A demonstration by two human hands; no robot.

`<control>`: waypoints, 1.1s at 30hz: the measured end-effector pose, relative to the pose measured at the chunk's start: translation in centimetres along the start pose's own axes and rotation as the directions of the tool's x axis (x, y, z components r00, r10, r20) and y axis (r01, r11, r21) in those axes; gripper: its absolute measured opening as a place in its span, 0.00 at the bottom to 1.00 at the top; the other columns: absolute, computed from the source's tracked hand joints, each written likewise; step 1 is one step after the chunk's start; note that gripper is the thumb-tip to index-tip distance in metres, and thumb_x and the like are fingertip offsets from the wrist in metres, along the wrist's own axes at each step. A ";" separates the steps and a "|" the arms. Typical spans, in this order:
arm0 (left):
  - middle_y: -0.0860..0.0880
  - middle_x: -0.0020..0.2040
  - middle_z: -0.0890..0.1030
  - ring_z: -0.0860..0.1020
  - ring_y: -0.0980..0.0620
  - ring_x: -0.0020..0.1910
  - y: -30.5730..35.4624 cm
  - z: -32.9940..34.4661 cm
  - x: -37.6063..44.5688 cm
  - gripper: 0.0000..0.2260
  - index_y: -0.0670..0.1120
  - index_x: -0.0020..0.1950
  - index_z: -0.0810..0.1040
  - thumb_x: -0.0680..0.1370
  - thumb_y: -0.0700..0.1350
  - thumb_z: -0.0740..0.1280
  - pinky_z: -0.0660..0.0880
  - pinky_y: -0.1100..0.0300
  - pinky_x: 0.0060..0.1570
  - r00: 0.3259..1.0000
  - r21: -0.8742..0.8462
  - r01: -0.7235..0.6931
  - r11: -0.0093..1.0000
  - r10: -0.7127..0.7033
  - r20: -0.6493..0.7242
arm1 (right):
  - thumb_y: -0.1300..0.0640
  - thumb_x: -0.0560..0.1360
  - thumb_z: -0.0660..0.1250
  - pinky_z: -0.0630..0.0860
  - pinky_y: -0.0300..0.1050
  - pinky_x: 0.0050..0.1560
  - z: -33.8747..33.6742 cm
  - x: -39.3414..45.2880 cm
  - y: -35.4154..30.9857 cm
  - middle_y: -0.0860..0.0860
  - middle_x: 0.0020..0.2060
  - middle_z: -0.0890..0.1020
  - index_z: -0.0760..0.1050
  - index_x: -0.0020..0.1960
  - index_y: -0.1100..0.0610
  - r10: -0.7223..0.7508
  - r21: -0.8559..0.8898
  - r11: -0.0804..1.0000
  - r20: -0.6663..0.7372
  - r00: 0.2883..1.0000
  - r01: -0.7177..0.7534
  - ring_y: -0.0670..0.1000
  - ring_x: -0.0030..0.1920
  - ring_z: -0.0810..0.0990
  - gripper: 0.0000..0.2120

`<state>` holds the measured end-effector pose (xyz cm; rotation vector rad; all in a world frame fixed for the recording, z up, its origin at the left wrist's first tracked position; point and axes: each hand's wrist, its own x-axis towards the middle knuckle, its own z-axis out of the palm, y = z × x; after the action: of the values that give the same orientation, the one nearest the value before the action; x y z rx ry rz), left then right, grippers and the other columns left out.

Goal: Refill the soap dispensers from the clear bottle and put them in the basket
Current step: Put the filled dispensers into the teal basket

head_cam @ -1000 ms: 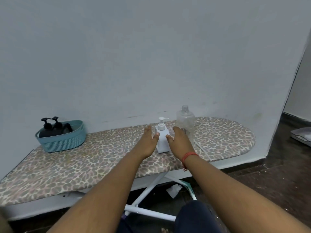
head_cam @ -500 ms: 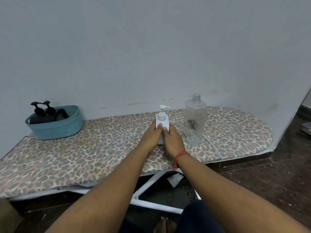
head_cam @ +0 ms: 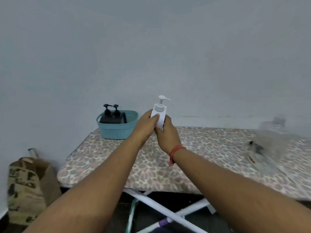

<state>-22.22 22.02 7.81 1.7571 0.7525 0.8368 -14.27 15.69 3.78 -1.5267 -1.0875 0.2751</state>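
Both hands are now lifting the white dispenser (head_cam: 159, 115) off the ironing board (head_cam: 210, 148), where it was standing half a second ago; the view is also swinging left, bringing the basket (head_cam: 117, 127) nearer centre. The left hand (head_cam: 146, 126) and right hand (head_cam: 165, 132) are each wrapping their fingers around the dispenser body, holding it upright above the board, right of the basket. Two black dispensers (head_cam: 111, 116) are already sitting inside the basket. The clear bottle (head_cam: 272, 142) is appearing blurred at the far right. The step in hand is probably carrying the dispenser to the basket. Keep the pump head upright, lower the base into the free space right of the black pair, and release only once it is resting on the bottom.
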 end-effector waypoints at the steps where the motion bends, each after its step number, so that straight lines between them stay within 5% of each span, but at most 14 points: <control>1: 0.57 0.54 0.80 0.79 0.59 0.52 0.2 -1.6 0.8 0.14 0.55 0.67 0.77 0.83 0.45 0.60 0.73 0.61 0.44 1.000 0.008 -0.007 1.000 0.007 -0.026 | 0.57 0.81 0.61 0.77 0.47 0.56 1.2 1.0 -0.8 0.52 0.61 0.79 0.63 0.73 0.52 -0.010 -0.013 1.000 0.015 1.000 0.010 0.51 0.58 0.79 0.21; 8: 0.56 0.57 0.82 0.80 0.55 0.56 -1.5 -10.3 6.2 0.12 0.57 0.66 0.76 0.84 0.47 0.60 0.78 0.52 0.58 0.992 0.013 -0.059 0.998 0.060 -0.109 | 0.58 0.80 0.62 0.79 0.46 0.51 9.0 8.1 -3.6 0.53 0.56 0.81 0.52 0.78 0.50 -0.066 -0.045 0.997 0.081 0.995 0.070 0.53 0.53 0.81 0.31; 12: 0.55 0.61 0.81 0.79 0.55 0.59 -4.1 -12.1 8.4 0.16 0.56 0.71 0.74 0.84 0.48 0.61 0.77 0.56 0.57 0.983 0.084 -0.112 0.990 0.123 -0.140 | 0.57 0.79 0.64 0.78 0.41 0.45 11.2 10.5 -2.3 0.52 0.55 0.81 0.47 0.79 0.46 -0.108 -0.131 0.983 0.141 0.984 0.126 0.51 0.50 0.81 0.36; 17: 0.51 0.63 0.80 0.78 0.52 0.58 -8.1 -12.5 9.7 0.17 0.51 0.73 0.73 0.83 0.46 0.64 0.71 0.64 0.47 0.974 0.297 -0.115 0.948 0.166 -0.152 | 0.58 0.78 0.66 0.79 0.45 0.52 12.6 11.8 0.7 0.54 0.56 0.82 0.56 0.78 0.47 -0.100 -0.230 0.962 0.196 0.976 0.145 0.52 0.52 0.82 0.33; 19: 0.48 0.61 0.82 0.79 0.49 0.58 -9.5 -12.7 9.8 0.17 0.47 0.72 0.75 0.82 0.45 0.65 0.73 0.59 0.50 0.970 0.386 -0.114 0.915 0.187 -0.157 | 0.58 0.77 0.67 0.77 0.43 0.53 13.0 12.1 1.6 0.53 0.57 0.82 0.63 0.76 0.49 -0.089 -0.270 0.952 0.209 0.974 0.145 0.52 0.54 0.81 0.29; 25: 0.46 0.61 0.82 0.78 0.46 0.60 -11.7 -12.9 10.2 0.14 0.43 0.65 0.80 0.82 0.42 0.61 0.73 0.49 0.59 0.952 0.738 -0.179 0.651 0.303 -0.036 | 0.56 0.82 0.58 0.74 0.50 0.60 13.2 12.8 3.3 0.55 0.61 0.79 0.71 0.70 0.53 -0.057 -0.505 0.839 0.290 0.955 0.203 0.57 0.60 0.77 0.18; 33: 0.43 0.66 0.79 0.73 0.44 0.63 -12.3 -11.4 10.8 0.17 0.39 0.68 0.77 0.84 0.44 0.56 0.68 0.53 0.66 0.951 0.938 -0.161 0.308 0.302 0.064 | 0.52 0.85 0.48 0.58 0.51 0.74 12.0 13.4 4.0 0.60 0.71 0.70 0.60 0.77 0.59 0.025 -0.603 0.744 0.457 0.889 0.288 0.57 0.71 0.66 0.23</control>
<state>-26.74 40.26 1.11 2.9684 1.2424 0.7233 -13.54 34.00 1.98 -2.0564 -1.7902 0.1332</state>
